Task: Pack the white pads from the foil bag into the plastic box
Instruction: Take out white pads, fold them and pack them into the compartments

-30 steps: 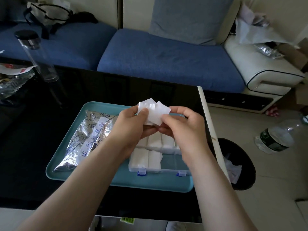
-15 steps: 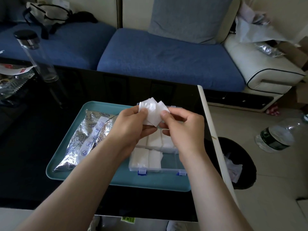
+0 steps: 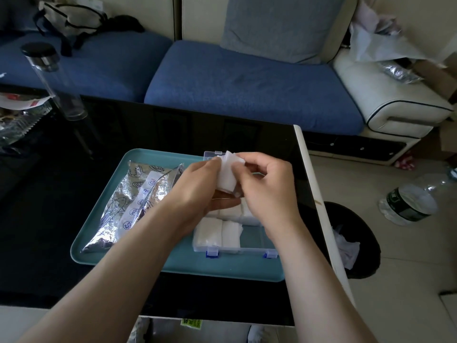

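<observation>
Fanned white pads [image 3: 227, 175] now squared into a tighter stack than before; we pinch it in curled fingers [image 3: 252, 162] of left hand [image 3: 197, 188] and right hand [image 3: 268, 191], over the plastic box [image 3: 252, 243].

white pads [image 3: 227, 173], teal tray [image 3: 99, 233], fish-printed silver foil bag [image 3: 118, 206]

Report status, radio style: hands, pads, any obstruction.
Left hand, right hand both pinching white square pads above clear plastic box. Box part filled; front right compartment bare. Nothing in the way there.
</observation>
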Demonstrator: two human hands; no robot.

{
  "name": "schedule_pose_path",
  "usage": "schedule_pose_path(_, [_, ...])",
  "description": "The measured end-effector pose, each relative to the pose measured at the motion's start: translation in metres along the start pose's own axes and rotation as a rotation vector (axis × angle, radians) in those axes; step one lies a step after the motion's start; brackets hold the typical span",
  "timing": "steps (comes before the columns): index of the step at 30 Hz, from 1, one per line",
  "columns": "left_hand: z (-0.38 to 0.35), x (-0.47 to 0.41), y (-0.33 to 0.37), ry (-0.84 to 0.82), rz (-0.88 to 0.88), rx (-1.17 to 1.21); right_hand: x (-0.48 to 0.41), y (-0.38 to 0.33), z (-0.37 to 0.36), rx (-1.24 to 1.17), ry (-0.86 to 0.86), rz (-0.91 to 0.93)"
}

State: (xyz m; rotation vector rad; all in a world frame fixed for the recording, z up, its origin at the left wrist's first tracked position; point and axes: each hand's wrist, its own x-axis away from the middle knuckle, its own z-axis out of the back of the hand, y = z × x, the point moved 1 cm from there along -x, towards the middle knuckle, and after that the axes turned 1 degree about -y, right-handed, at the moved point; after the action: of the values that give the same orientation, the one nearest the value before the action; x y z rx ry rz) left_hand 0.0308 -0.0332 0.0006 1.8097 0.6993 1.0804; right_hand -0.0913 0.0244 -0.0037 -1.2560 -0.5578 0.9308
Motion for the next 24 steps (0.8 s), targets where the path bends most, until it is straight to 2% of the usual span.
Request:
schedule_pose_path(2, [-0.002, 0.000, 0.000, -0.052, 0.003, 0.002, 0.000, 0.000, 0.001, 0.056, 0.032, 0.040])
schedule_pose_path(5, [-0.001, 0.001, -0.002, -0.133, -0.058, -0.143, 0.002, -0.002, 0.003, 0.168, 0.036, 0.127])
schedule_pose_path(8, [0.002, -0.001, -0.003, -0.089, -0.098, -0.232, 0.001, 0.003, 0.002, 0.216, 0.041, 0.054])
schedule_pose_path(10, [0.004, -0.003, -0.002, -0.057, -0.101, -0.261, -0.001, 0.005, 0.004, 0.174, 0.012, -0.032])
schedule_pose_path(15, [0.006, -0.004, -0.004, -0.002, -0.174, -0.344, 0.000, -0.002, 0.005, 0.073, -0.014, 0.010])
schedule_pose_path(21, [0.008, -0.006, -0.005, 0.007, -0.201, -0.365, 0.001, -0.003, 0.006, -0.065, -0.089, -0.138])
schedule_pose_path(24, [0.007, -0.007, -0.005, 0.024, -0.204, -0.310, 0.000, -0.001, 0.009, -0.047, 0.007, -0.144])
